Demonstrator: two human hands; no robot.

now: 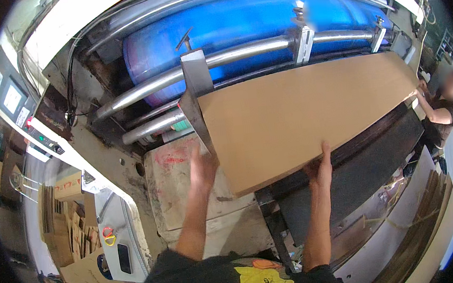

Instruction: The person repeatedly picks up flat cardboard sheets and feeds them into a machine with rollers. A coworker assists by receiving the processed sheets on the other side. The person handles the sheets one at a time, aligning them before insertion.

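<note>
A large brown cardboard sheet (310,112) lies aslant before the machine's blue roller; whether it is one sheet or a thin stack, I cannot tell. My right hand (320,171) grips its near edge, thumb on top and fingers tucked underneath. At the left edge is my left hand (203,168), thumb raised apart from the fingers, which reach the cardboard's side and are partly hidden. Just beyond that hand, a metal guide plate (194,112) stands against the cardboard's left end. A co-worker's hand (420,89) touches the far right corner.
The blue roller (249,26) spans the back behind steel bars (152,88). Below the cardboard is a dark feed table (358,167). More cardboard sheets (422,227) stand at the lower right. Scissors (109,236) and a phone (124,258) lie on a ledge at left, beside a control panel (12,95).
</note>
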